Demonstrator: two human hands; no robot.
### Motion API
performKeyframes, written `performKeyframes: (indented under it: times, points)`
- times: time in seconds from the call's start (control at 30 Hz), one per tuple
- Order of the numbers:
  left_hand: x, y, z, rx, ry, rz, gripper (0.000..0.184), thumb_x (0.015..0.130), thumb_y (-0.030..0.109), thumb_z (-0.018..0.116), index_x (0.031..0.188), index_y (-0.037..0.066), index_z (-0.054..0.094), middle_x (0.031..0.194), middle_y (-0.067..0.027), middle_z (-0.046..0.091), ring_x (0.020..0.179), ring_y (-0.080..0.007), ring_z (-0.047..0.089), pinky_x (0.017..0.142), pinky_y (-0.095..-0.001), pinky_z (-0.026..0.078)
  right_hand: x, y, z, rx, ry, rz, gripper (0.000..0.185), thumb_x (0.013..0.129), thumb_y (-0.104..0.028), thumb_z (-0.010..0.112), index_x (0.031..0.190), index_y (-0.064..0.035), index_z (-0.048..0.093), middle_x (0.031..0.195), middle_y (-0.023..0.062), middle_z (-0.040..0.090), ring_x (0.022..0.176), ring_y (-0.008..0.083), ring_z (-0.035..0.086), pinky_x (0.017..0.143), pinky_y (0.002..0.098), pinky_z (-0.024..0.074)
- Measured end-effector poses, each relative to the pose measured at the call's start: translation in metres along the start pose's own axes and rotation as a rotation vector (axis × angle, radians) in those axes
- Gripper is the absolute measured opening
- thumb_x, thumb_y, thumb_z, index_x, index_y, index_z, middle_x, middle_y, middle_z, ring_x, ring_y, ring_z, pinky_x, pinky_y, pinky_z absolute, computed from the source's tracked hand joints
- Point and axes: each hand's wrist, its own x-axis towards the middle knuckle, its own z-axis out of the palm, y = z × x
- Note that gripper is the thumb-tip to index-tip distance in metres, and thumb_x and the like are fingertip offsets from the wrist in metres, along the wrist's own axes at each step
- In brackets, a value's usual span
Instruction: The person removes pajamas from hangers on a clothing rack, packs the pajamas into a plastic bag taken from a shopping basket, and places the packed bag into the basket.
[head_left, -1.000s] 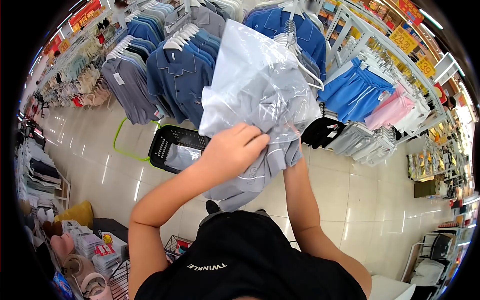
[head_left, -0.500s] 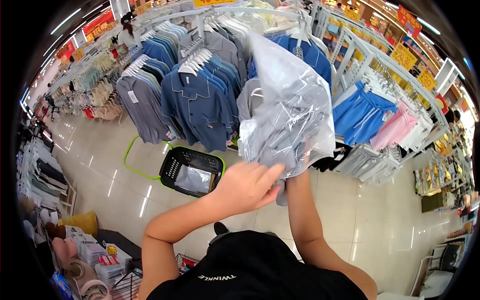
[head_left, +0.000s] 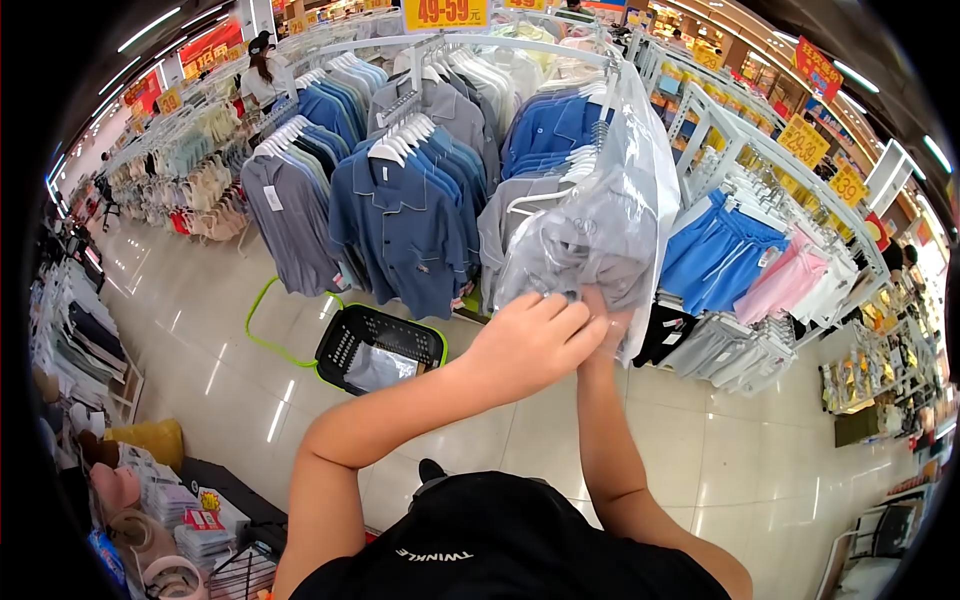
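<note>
A clear plastic bag (head_left: 640,190) hangs over grey folded clothing (head_left: 590,240) in front of me. The fingers of my left hand (head_left: 535,338) are bent together at the bag's lower edge, pinching it. My right hand (head_left: 608,312) is inside the bag's lower part, seen through the film under the grey clothing; its fingers are partly hidden by cloth and plastic. A white hanger (head_left: 535,200) shows just left of the bag.
A black basket (head_left: 335,350) with a green rim stands on the floor, a bagged item inside. Racks hold blue shirts (head_left: 385,230), blue shorts (head_left: 720,250) and pink shorts (head_left: 785,275). A person (head_left: 262,75) stands at the far left.
The grey clothing, whose lower part hung below my hands, now sits inside the bag. The bag's top has swung right and away from me. My left hand has moved right, near my right hand.
</note>
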Motion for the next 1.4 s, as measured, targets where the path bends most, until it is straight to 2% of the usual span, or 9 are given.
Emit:
performKeyframes:
  times: [0.07, 0.13, 0.17, 0.27, 0.4, 0.47, 0.67, 1.03, 1.4]
  points:
    - [-0.011, 0.006, 0.0, -0.063, -0.065, 0.073, 0.041, 0.065, 0.018, 0.07, 0.103, 0.004, 0.061, 0.085, -0.0029, 0.054, 0.071, -0.0196, 0.055, 0.06, -0.0309, 0.043, 0.018, 0.079, -0.03, -0.034, 0.143, 0.07, 0.042, 0.096, -0.021, 0.042, 0.128, 0.0063, 0.047, 0.121, 0.0113, 0.059, 0.111, 0.0231, 0.056, 0.097, 0.0353, 0.0438]
    - [-0.026, 0.021, -0.001, -0.112, -0.096, 0.098, 0.04, 0.066, 0.016, 0.068, 0.103, 0.003, 0.062, 0.086, -0.0038, 0.054, 0.073, -0.0197, 0.056, 0.062, -0.0312, 0.044, 0.035, 0.098, -0.05, 0.296, -0.139, 0.419, 0.037, 0.098, -0.026, 0.047, 0.121, 0.002, 0.056, 0.112, 0.0123, 0.061, 0.087, 0.0192, 0.062, 0.083, 0.0351, 0.0511]
    - [-0.031, 0.025, -0.002, -0.159, -0.126, 0.123, 0.038, 0.066, 0.014, 0.066, 0.103, 0.003, 0.062, 0.088, -0.0047, 0.055, 0.075, -0.0198, 0.057, 0.063, -0.0314, 0.046, 0.041, 0.02, -0.04, 0.194, -0.438, 0.605, 0.037, 0.097, -0.02, 0.043, 0.123, 0.0018, 0.058, 0.121, 0.0154, 0.06, 0.109, 0.0222, 0.058, 0.096, 0.0355, 0.0461]
    - [-0.039, 0.021, -0.006, -0.293, -0.034, 0.16, 0.044, 0.066, 0.01, 0.07, 0.108, 0.003, 0.061, 0.098, -0.0086, 0.059, 0.085, -0.0224, 0.061, 0.072, -0.0335, 0.049, 0.084, -0.001, -0.064, 0.032, -0.95, 0.398, 0.043, 0.099, -0.035, 0.042, 0.119, -0.0006, 0.059, 0.114, 0.0168, 0.064, 0.099, 0.0291, 0.064, 0.085, 0.042, 0.0523]
    - [-0.051, -0.009, -0.019, -0.282, 0.164, 0.022, 0.052, 0.068, 0.009, 0.069, 0.118, 0.004, 0.057, 0.113, -0.0119, 0.057, 0.101, -0.0263, 0.059, 0.08, -0.0324, 0.048, 0.079, -0.012, -0.075, 0.22, -0.75, 0.464, 0.043, 0.099, -0.035, 0.042, 0.12, -0.0009, 0.059, 0.114, 0.0166, 0.064, 0.099, 0.0289, 0.064, 0.086, 0.0418, 0.0522]
    - [-0.061, -0.021, -0.016, -0.334, 0.199, -0.279, 0.067, 0.063, 0.007, 0.072, 0.126, 0.003, 0.051, 0.126, -0.0183, 0.053, 0.112, -0.0346, 0.056, 0.094, -0.0421, 0.046, 0.061, -0.011, -0.075, 0.323, -0.604, 0.522, 0.044, 0.099, -0.035, 0.042, 0.12, -0.001, 0.059, 0.114, 0.0165, 0.064, 0.099, 0.0288, 0.064, 0.086, 0.0417, 0.0521]
    - [-0.061, -0.004, 0.007, -0.627, 0.018, -0.399, 0.063, 0.071, 0.008, 0.07, 0.13, 0.002, 0.048, 0.128, -0.0215, 0.051, 0.116, -0.0383, 0.053, 0.099, -0.0396, 0.044, -0.002, 0.003, -0.077, 0.404, -0.434, 0.679, 0.044, 0.099, -0.036, 0.041, 0.121, -0.0014, 0.058, 0.115, 0.0161, 0.064, 0.1, 0.0284, 0.064, 0.087, 0.0414, 0.052]
    - [-0.087, 0.035, 0.038, -0.653, 0.258, -0.823, 0.05, 0.076, -0.009, 0.059, 0.124, 0.001, 0.053, 0.098, -0.0154, 0.059, 0.079, -0.0273, 0.061, 0.074, -0.0334, 0.052, 0.026, -0.005, -0.037, 0.514, -0.4, 0.66, 0.045, 0.1, -0.036, 0.04, 0.123, -0.0021, 0.057, 0.116, 0.0154, 0.064, 0.101, 0.0277, 0.064, 0.089, 0.041, 0.0517]
    - [-0.08, 0.04, 0.02, -0.729, 0.344, -1.038, 0.04, 0.079, 0.0, 0.059, 0.119, 0.002, 0.055, 0.092, -0.014, 0.059, 0.066, -0.0184, 0.057, 0.061, -0.0305, 0.047, 0.05, 0.014, 0.011, 0.594, -0.394, 0.738, 0.046, 0.1, -0.037, 0.04, 0.125, -0.0028, 0.057, 0.117, 0.0148, 0.064, 0.103, 0.027, 0.063, 0.09, 0.0405, 0.0514]
